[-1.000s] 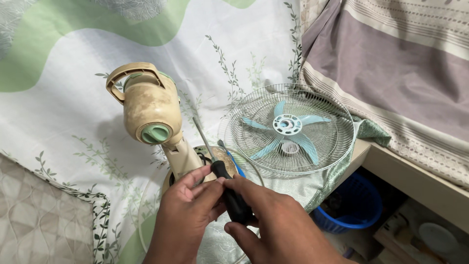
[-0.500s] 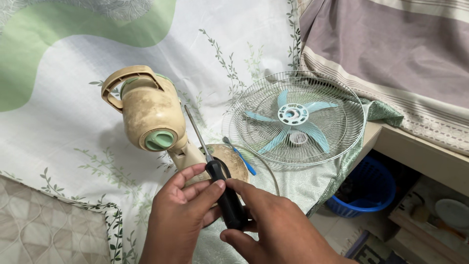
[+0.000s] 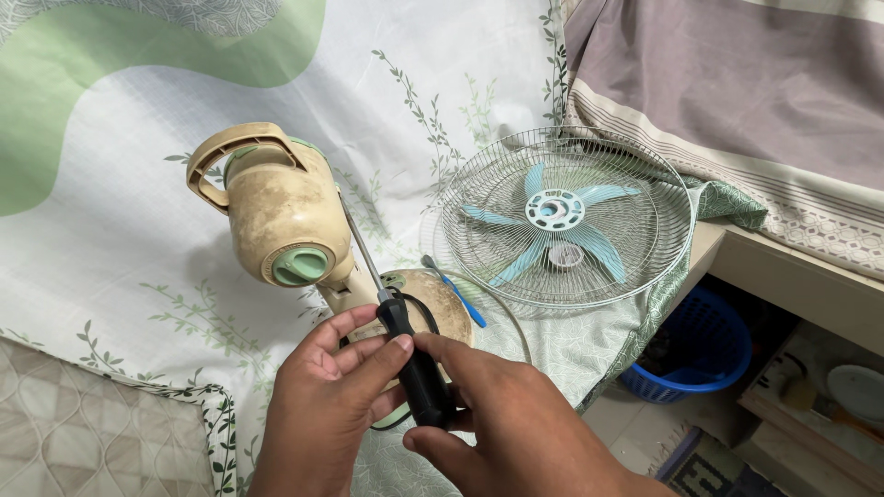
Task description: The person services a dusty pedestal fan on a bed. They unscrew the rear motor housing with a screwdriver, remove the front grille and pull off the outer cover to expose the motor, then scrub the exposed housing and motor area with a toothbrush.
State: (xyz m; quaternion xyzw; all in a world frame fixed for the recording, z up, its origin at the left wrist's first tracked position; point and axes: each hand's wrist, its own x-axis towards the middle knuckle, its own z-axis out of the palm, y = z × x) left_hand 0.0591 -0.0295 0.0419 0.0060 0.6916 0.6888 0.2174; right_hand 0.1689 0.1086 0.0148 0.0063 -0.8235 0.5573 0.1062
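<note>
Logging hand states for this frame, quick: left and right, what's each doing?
Left hand: fingers curled on the upper end of the black screwdriver handle.
Right hand: closed around the lower handle of the same screwdriver.

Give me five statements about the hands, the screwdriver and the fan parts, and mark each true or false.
1. Both hands, left hand and right hand, hold the screwdriver. True.
2. The screwdriver handle is red. False: it is black.
3. The fan blade lies inside the wire grille. True.
4. The motor housing is blue. False: it is yellowed cream with a green cap.
5. A blue basket sits below the bed edge. True.
</note>
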